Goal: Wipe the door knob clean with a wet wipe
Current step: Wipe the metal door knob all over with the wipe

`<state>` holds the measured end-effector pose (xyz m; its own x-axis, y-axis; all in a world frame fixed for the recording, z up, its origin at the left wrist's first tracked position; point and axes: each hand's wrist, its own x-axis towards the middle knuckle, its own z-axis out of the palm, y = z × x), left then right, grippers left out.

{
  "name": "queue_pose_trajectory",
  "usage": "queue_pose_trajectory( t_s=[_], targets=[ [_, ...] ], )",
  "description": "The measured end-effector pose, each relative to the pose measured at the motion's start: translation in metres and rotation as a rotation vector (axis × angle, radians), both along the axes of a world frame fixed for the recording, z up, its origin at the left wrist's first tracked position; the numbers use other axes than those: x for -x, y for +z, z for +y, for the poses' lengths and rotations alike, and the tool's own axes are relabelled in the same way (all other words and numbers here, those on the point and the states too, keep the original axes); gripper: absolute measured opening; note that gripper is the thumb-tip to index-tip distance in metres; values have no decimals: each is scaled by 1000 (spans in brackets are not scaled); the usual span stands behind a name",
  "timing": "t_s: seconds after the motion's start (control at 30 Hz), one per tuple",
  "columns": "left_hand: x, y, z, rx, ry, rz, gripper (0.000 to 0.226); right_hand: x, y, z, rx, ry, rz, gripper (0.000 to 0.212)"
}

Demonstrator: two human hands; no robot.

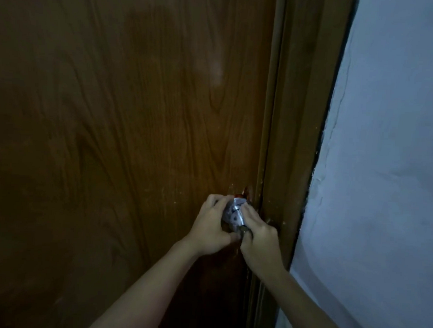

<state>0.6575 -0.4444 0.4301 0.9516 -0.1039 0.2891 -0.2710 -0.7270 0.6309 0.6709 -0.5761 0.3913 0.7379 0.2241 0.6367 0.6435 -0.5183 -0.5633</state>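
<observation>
A pale wet wipe (pixel 234 211) is draped over the door knob (pixel 244 231) low on the right side of the brown wooden door (pixel 127 124). Only a small dark metal part of the knob shows under the wipe. My left hand (pixel 211 227) curls around the wipe-covered knob from the left, thumb underneath. My right hand (pixel 259 238) comes from the right, its fingertips pressing the wipe against the knob's right side. The two hands almost touch below the knob.
The door is shut against its brown frame (pixel 294 143), just right of the knob. A pale blue-grey wall (pixel 385 172) starts beyond the frame. The scene is dim.
</observation>
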Motion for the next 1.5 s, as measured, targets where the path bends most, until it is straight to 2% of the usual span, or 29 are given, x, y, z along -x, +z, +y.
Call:
queue_pose_trajectory(
  t_s=[0.17, 0.3, 0.37, 0.5, 0.63, 0.8, 0.9, 0.97, 1.17, 1.3, 1.43, 1.5],
  targets=[
    [-2, -3, 0, -6, 18, 0, 81, 10, -12, -10, -70, -137, -32, 45],
    [-3, -6, -1, 5, 35, -7, 79, 5, -12, -9, -10, -100, -82, 47],
    [-2, -6, -1, 8, 34, -2, 79, 7, -17, -12, -20, -116, -106, 37],
    [-3, -4, 0, 5, 41, 6, 78, 4, -9, -14, -90, -164, -34, 23],
    [-2, -4, -1, 6, 52, -4, 76, 0, -13, -12, 46, -121, -130, 34],
    [-1, -3, -3, 18, 58, -11, 75, 3, -18, -13, -12, -206, -71, 34],
    [-1, -4, -3, 1, 71, -19, 76, 5, -21, -5, 75, -152, -142, 51],
    [-1, -4, -3, -5, 66, -15, 76, 7, -29, -7, 125, -92, -168, 55],
    [0, -2, -1, 7, 52, -9, 77, 4, -18, -11, 27, -40, -18, 45],
    [2, -1, -1, 24, 29, 13, 78, 0, -17, -13, 108, 62, -112, 41],
    [1, -2, 1, 43, 30, 31, 80, 0, -15, -21, 37, -53, -143, 36],
    [1, -1, 1, 47, 30, 32, 79, -2, -9, -16, 77, -78, -179, 38]
  ],
)
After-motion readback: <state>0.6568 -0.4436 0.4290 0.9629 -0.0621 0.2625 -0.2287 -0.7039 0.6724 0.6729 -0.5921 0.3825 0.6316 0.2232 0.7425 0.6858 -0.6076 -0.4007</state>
